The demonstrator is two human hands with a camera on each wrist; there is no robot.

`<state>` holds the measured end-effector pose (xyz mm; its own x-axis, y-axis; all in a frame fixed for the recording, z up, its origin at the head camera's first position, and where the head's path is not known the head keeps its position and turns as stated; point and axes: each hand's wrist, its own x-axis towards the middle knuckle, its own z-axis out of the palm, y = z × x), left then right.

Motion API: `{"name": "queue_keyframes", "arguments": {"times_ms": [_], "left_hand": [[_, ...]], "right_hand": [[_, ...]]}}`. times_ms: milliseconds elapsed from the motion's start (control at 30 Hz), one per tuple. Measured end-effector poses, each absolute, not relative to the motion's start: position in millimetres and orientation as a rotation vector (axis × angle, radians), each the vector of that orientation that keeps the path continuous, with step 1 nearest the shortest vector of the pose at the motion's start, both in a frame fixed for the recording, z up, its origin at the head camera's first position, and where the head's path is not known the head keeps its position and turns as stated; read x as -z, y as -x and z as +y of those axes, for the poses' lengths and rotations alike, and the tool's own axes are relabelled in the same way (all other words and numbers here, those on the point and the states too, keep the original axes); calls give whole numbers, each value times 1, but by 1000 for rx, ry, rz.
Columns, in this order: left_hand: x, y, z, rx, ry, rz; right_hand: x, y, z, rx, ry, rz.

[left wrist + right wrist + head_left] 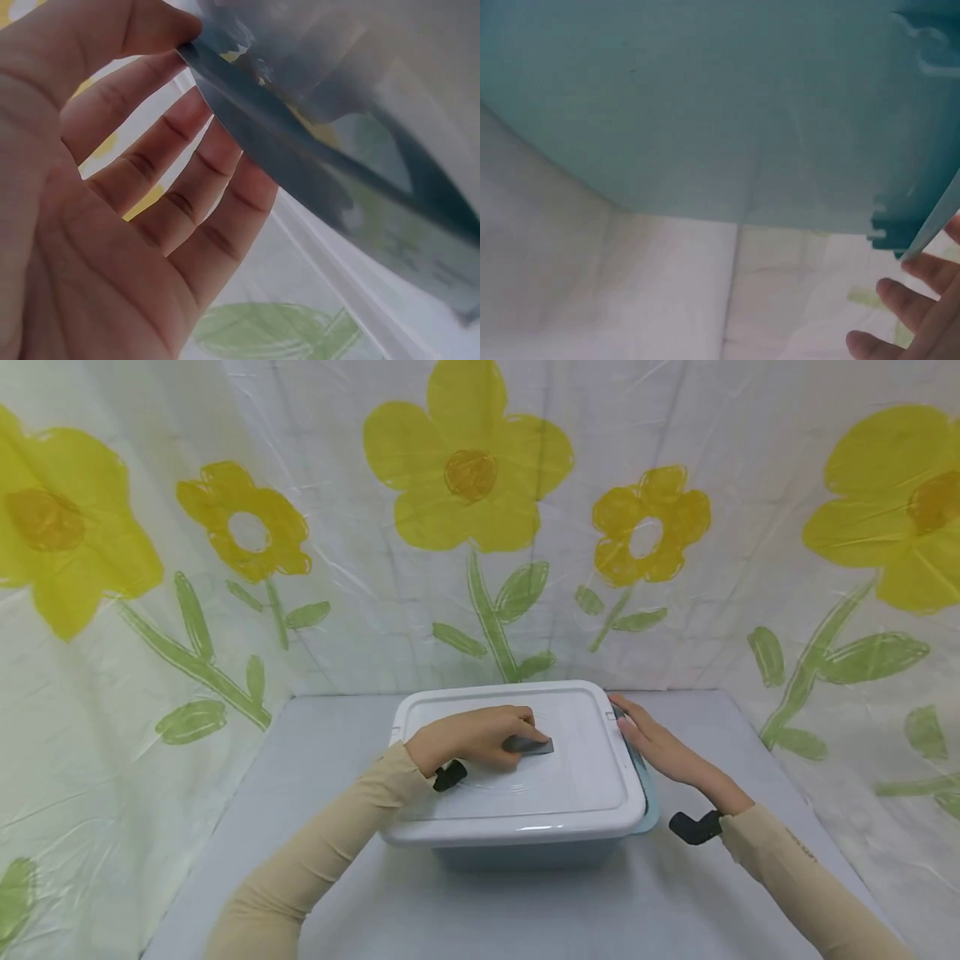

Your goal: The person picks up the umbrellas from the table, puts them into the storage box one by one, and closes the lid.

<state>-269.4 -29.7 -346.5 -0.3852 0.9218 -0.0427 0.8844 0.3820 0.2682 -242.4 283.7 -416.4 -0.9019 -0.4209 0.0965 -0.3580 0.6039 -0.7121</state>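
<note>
A light blue storage box [528,856] stands on the table under a white lid [577,785]. Along the right side the box's blue rim [649,806] shows beyond the lid. My left hand [480,737] grips a grey handle [542,747] at the middle of the lid; the left wrist view shows its fingers bent round the glossy dark handle [300,161]. My right hand [663,750] rests at the box's far right edge, fingers fairly straight. In the right wrist view its fingertips [919,266] are beside a blue flap [934,214] on the box's side wall [705,120].
The pale grey table [330,727] spreads around the box. White sheeting [337,460] with yellow flowers and green leaves hangs behind and along both sides. A black wrist mount [696,828] sits under the right wrist, another [450,775] at the left.
</note>
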Motion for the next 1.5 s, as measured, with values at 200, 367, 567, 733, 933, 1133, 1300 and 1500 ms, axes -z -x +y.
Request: {"name": "queue_keyframes", "arguments": {"times_ms": [200,367,567,733,933,1133,1300,1500], "left_hand": [[343,268,-23,-302,-1630,2456],[341,265,-20,-271,-1619,2465],[341,262,-17,-240,-1587,2467],[346,263,-15,-254,-1564,2476],[348,264,-34,-180,-1411,2542],[346,262,-70,-181,-1299,2584],[352,264,-104,-292,-1161,2566],[365,266,-131,-412,-1080,2561]], "right_hand": [[408,243,279,1120,654,2803],[404,244,275,1090,688,2866],[402,243,273,1004,703,2950],[405,243,276,960,661,2970],[411,240,280,954,659,2946],[414,240,281,991,674,2918],[415,240,281,1024,678,2872],[417,241,278,1068,687,2838]]}}
